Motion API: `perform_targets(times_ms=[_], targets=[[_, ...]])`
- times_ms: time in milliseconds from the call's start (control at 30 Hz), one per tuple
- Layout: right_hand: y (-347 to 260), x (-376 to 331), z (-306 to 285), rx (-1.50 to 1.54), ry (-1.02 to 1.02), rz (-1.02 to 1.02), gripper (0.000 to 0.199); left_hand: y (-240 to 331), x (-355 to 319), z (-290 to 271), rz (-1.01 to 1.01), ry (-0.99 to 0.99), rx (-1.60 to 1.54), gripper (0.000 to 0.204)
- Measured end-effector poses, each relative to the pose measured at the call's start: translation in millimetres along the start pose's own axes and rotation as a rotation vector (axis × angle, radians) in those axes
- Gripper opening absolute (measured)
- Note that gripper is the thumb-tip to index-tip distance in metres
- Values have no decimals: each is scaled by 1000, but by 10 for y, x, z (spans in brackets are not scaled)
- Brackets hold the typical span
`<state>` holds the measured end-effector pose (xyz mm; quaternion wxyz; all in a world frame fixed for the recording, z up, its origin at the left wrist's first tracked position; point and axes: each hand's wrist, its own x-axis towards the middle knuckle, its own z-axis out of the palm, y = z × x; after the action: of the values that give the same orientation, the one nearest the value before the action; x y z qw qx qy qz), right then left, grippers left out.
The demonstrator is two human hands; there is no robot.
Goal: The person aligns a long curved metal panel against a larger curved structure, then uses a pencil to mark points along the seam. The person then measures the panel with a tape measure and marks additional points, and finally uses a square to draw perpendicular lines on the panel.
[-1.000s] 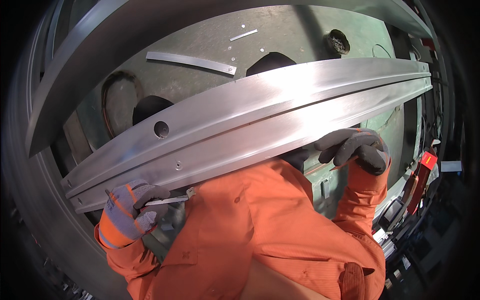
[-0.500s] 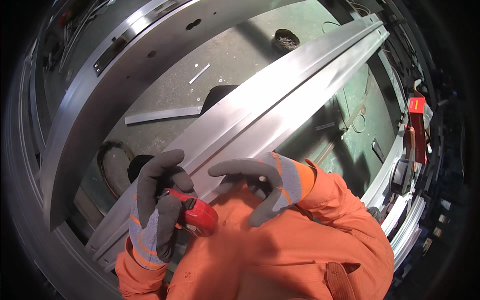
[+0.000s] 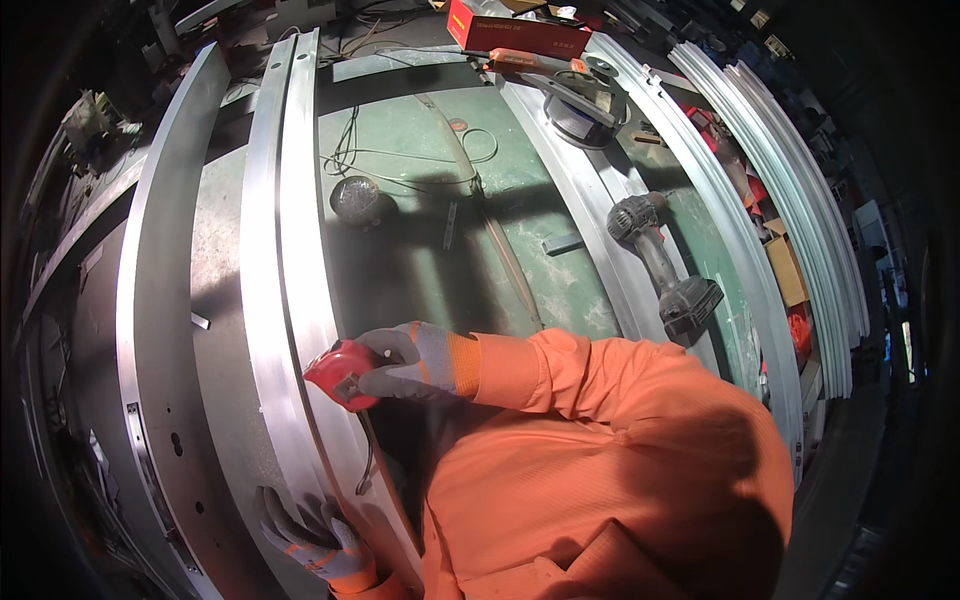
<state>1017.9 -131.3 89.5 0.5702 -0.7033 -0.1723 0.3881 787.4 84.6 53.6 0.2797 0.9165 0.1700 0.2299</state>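
A red tape measure (image 3: 340,366) is gripped in my gloved right hand (image 3: 408,362), closed around its right side. It is held over a long silver metal profile (image 3: 312,270) with a groove along its length. A dark strap hangs below it, over the metal. Nearer to me and further left, my gloved left hand (image 3: 312,542) lies against the same profile, its fingers apart and nothing visible in them.
To the left runs another metal beam (image 3: 150,280) with holes. A cordless drill (image 3: 662,262) lies on a profile at the right. Beyond are a red box (image 3: 520,32), stacked pale profiles (image 3: 790,190) and a round dark bowl (image 3: 355,198) on the floor.
The view has swung to the right. The tape measure has passed from my left hand to my right hand, and my left hand has come down to the metal profile.
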Motion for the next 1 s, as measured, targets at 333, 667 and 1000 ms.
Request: perform_targets(times_ms=[333,667,1000], targets=[[257,-259,-1775,-639,1009,-137,64,-191,-41,14,-94,-166,-47,69],[845,-1068,-3868,-1382,943,658,47,-257,-22,134,-51,-127,-264,77],[354,-966,-3426,-1208,1151,718,36,-334,-1,147,-8,-106,-217,74]])
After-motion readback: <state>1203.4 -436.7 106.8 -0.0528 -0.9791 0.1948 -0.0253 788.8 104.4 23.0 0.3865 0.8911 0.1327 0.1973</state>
